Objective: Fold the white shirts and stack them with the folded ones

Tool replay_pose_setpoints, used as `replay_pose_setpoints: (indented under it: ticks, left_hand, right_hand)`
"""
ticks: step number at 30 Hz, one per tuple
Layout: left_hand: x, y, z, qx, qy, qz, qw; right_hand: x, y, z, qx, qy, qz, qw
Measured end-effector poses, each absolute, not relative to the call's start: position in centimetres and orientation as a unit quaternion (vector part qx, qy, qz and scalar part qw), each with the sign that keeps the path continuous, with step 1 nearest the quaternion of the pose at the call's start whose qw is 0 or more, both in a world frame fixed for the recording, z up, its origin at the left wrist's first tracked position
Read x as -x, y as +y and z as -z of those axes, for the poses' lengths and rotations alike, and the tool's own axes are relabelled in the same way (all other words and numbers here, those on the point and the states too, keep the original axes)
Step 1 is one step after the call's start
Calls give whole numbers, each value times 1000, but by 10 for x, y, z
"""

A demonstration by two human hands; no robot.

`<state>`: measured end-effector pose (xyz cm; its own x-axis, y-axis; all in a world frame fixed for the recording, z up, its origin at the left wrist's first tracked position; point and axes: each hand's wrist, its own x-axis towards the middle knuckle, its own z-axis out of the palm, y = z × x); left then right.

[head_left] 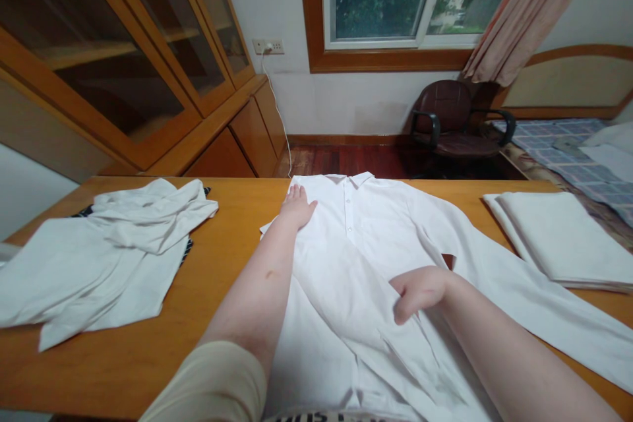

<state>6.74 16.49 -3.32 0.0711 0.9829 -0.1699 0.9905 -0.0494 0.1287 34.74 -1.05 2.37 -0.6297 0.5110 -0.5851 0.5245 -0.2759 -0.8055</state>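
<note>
- White shirt (356, 257) lies spread, front up, on the wooden table (232, 237).
- Left hand (297, 206) rests flat, fingers extended, on its shoulder.
- Right hand (418, 290), fingers curled, seemingly pinches the front fabric.

White shirt (356, 257) lay spread across table (232, 211) middle, from far edge to near edge, one sleeve trailing toward near right corner. Bare wood strip ran between shirt and crumpled white clothes pile (99, 257) at left edge: open passage there, crossed by left hand (297, 206) and forearm. Folded white stack (558, 237) blocked right edge. Narrow bare wood showed between stack and sleeve. Near left corner was free.
</note>
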Motion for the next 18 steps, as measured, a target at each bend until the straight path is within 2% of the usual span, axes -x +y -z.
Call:
replay_pose_setpoints:
  ticks: [3, 8, 13, 15, 18]
  left_hand:
    - [-70, 165, 33, -722, 684, 6, 104]
    - [-59, 156, 10, -710, 686, -57, 147]
    - [-17, 127, -7, -660, 726, -172, 92]
    - [-1, 113, -4, -633, 753, -152, 98]
    - [12, 96, 4, -629, 759, -132, 103]
  right_hand:
    - [-345, -5, -21, -426, 557, 709, 71]
    - [-341, 2, -16, -448, 518, 726, -68]
    - [-330, 3, 0, -523, 547, 599, -261]
    - [-327, 3, 7, -536, 583, 541, -284]
    - [-326, 4, 13, -527, 642, 491, -263]
